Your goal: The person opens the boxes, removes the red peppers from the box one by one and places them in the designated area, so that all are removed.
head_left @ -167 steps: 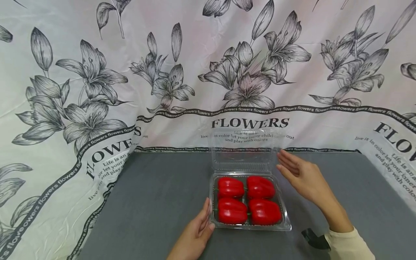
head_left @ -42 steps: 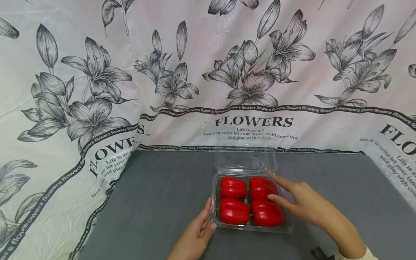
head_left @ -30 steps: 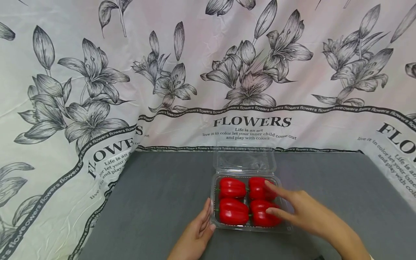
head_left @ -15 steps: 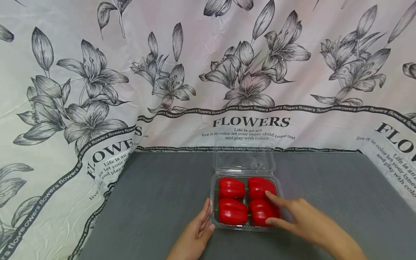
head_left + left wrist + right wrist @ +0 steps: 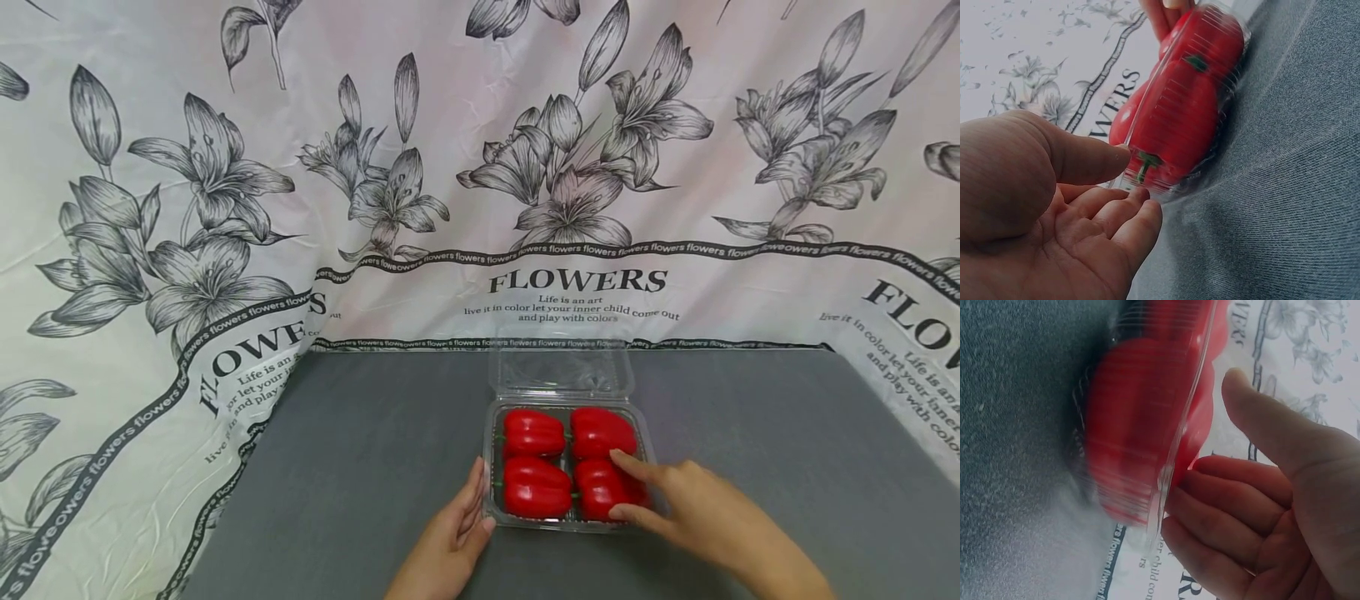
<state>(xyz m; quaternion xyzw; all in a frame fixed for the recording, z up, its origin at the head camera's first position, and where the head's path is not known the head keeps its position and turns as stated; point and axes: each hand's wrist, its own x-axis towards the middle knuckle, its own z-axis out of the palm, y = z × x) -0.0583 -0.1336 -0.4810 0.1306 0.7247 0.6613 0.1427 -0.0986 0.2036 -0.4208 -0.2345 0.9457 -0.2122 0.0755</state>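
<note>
A clear plastic clamshell box [image 5: 555, 525] stands on the grey table, its transparent lid [image 5: 558, 372] raised at the back. Red bell peppers with green stems fill it in two rows. At the box's left side, my left hand [image 5: 448, 537] has fairly straight fingers against the wall and its thumb near the rim. My right hand [image 5: 693, 508] reaches over the right side, thumb and index finger spread at the near right pepper [image 5: 595, 492]. In the right wrist view, the thumb [image 5: 1254, 403] stands apart from the pepper, while the other fingers are by the rim. Firm contact cannot be told.
Behind the grey table [image 5: 360, 450] hangs a white curtain [image 5: 420, 300] printed with lilies and lettering. It also borders the table on the left and right. The open lid stands up near the table's back edge.
The right hand has come from the open lid, passed over the far right pepper and moved down to the near right one. The lid leans further back. The left hand has stayed in place.
</note>
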